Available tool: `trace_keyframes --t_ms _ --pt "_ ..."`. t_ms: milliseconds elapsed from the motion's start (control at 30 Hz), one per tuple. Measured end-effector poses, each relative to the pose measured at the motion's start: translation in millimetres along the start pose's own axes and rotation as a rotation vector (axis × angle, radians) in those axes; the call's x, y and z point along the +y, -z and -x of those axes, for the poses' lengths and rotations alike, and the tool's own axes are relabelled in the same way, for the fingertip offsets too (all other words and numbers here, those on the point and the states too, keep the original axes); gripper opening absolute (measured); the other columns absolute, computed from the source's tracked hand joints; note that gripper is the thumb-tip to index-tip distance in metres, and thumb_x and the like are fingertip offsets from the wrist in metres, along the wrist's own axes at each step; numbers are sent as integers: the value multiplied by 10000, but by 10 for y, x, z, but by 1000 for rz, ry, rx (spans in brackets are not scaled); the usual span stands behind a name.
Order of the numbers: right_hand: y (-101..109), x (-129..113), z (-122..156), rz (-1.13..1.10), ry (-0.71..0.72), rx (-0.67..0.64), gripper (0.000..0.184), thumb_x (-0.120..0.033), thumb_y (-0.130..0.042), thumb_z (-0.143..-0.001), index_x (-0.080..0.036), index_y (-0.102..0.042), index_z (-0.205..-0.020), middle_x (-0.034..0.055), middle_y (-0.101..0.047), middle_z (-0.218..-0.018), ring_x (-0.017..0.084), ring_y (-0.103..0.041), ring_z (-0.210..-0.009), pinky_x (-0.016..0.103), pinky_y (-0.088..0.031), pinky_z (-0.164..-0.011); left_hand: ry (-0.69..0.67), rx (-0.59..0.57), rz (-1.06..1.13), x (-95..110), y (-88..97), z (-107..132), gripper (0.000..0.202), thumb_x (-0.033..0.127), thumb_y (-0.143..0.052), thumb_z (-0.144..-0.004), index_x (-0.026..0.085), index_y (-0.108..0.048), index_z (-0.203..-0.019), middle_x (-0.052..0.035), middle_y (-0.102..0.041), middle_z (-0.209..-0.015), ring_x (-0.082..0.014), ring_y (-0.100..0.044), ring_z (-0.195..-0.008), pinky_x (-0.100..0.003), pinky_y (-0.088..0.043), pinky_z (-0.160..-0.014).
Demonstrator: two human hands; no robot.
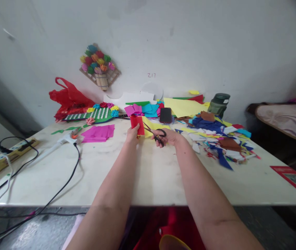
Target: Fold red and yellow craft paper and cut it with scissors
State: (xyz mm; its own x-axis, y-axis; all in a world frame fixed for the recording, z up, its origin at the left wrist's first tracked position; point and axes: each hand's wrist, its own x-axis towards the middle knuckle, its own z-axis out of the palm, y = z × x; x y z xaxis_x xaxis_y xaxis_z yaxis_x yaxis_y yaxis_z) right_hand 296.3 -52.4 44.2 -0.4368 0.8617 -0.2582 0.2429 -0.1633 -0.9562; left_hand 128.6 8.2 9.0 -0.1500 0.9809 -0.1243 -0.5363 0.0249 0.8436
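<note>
My left hand (132, 133) is closed on a folded red piece of paper (136, 124), held upright just above the white table (150, 177). My right hand (169, 137) grips black-handled scissors (156, 134), fingers through the loops. The blades point left and up toward the red paper's right edge. A yellow sheet (151, 125) lies on the table right behind both hands.
A black phone (166, 115) lies behind the scissors. Pink paper (98, 133) and a glue gun (59, 143) with its black cable sit at the left; several coloured scraps (220, 139) are heaped at the right. A dark green jar (219, 104) and a red bag (68, 98) stand by the wall.
</note>
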Motion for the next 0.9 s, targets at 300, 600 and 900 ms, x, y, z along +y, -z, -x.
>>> trace_keyframes --t_ms 300,600,900 --pt "-64 0 -52 9 56 20 550 -645 -524 -720 -119 -569 -873 44 -624 -535 109 -564 -396 164 -337 -340 12 39 -6 -43 -25 -19 117 208 -645 -703 119 -589 -752 -40 -614 -648 -114 -576 -535 -200 -426 -468" --pt "-178 31 -146 -7 80 118 504 -620 -529 -735 -120 -557 -792 43 -605 -513 94 -538 -375 153 -277 -305 35 63 -8 -37 -58 25 182 249 -658 -689 116 -587 -791 -15 -589 -619 -73 -515 -448 -182 -314 -404" --pt "-156 3 -87 -31 49 90 470 -583 -559 -733 -121 -560 -821 40 -603 -540 111 -565 -410 158 -270 -302 14 73 -31 -72 -49 -27 155 235 -599 -735 132 -569 -847 -8 -582 -640 -69 -505 -442 -182 -260 -381"
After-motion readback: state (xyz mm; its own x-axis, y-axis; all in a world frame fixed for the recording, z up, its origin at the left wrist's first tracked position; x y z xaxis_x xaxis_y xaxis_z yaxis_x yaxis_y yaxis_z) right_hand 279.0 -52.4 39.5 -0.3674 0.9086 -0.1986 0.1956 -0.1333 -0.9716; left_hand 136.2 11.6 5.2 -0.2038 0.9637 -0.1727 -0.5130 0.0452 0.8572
